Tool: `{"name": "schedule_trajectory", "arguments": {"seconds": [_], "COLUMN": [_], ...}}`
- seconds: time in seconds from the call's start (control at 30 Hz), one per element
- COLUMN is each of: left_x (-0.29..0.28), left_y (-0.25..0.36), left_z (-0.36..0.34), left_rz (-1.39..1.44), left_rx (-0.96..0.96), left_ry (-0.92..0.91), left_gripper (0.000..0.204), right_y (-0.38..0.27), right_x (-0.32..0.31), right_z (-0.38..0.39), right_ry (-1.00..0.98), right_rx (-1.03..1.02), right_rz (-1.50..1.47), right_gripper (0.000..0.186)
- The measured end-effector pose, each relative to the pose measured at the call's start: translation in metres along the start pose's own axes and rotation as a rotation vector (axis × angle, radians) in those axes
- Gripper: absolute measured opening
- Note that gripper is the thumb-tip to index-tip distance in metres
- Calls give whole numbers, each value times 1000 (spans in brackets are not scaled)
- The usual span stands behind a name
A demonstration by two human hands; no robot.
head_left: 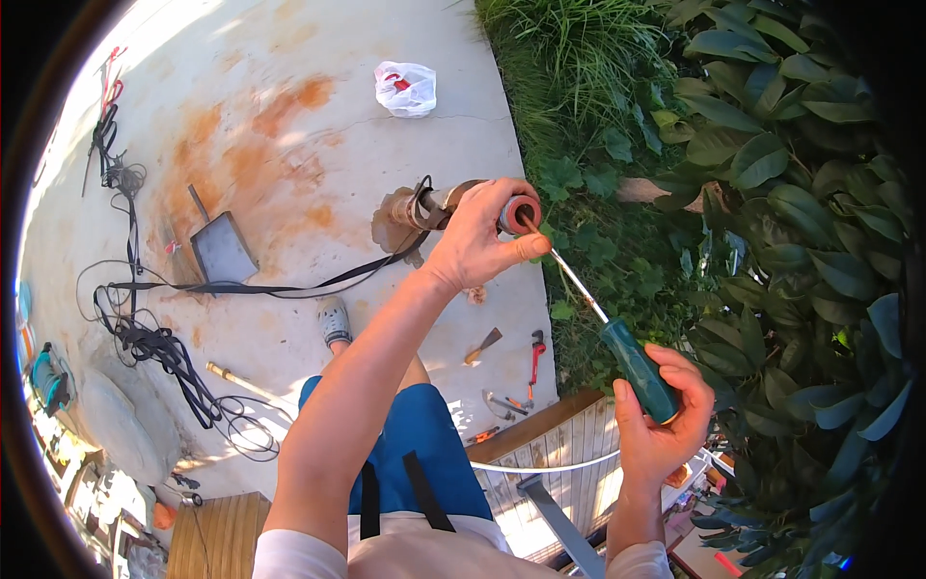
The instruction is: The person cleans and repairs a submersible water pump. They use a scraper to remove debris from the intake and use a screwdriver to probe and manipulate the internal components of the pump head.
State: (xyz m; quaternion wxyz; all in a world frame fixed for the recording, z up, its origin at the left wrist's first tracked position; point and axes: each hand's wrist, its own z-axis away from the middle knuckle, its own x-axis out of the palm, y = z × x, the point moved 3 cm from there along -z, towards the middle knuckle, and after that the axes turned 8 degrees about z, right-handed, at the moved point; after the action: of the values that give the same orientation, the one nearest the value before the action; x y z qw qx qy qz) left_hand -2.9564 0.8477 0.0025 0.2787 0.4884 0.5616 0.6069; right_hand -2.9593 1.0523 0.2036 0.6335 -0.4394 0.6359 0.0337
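My left hand (pixel 487 232) is wrapped round the end of a metal cylinder (pixel 437 203), beside its reddish ring-shaped opening (pixel 521 203). The cylinder has a cable attached and lies above a dark wet patch on the concrete. My right hand (pixel 661 405) grips the green handle of a long screwdriver (pixel 639 372). The screwdriver's steel shaft angles up into the opening, next to my left thumb; its tip is hidden inside.
A metal dustpan (pixel 225 246), tangled black straps (pixel 169 362) and a white plastic bag (pixel 405 89) lie on concrete. Small tools (pixel 497 410), a red wrench (pixel 536 362), a slatted wooden surface (pixel 540 439) and a stone (pixel 116 415) are nearby. Dense plants (pixel 791 241) fill the right side.
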Motion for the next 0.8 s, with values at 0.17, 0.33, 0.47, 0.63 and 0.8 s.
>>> {"name": "schedule_trajectory", "arguments": {"seconds": [0.17, 0.33, 0.47, 0.63, 0.8], "left_x": [-1, 5, 1, 6, 1], "left_y": [-12, -10, -14, -13, -12], "left_z": [0, -3, 0, -4, 2], "left_rz": [-147, -88, -150, -167, -179], "left_rx": [58, 8, 15, 49, 33], "left_ry": [62, 47, 59, 75, 99], "left_gripper": [75, 78, 74, 62, 63], "right_y": [-47, -52, -55, -31, -24], "right_x": [14, 54, 61, 52, 49], "right_z": [-24, -44, -51, -58, -69], "right_ry": [-153, -213, -198, -2, -39], "right_rx": [-441, -489, -405, -353, -328], "right_rz": [1, -464, -588, -781, -866], "right_gripper": [42, 24, 16, 22, 21]}}
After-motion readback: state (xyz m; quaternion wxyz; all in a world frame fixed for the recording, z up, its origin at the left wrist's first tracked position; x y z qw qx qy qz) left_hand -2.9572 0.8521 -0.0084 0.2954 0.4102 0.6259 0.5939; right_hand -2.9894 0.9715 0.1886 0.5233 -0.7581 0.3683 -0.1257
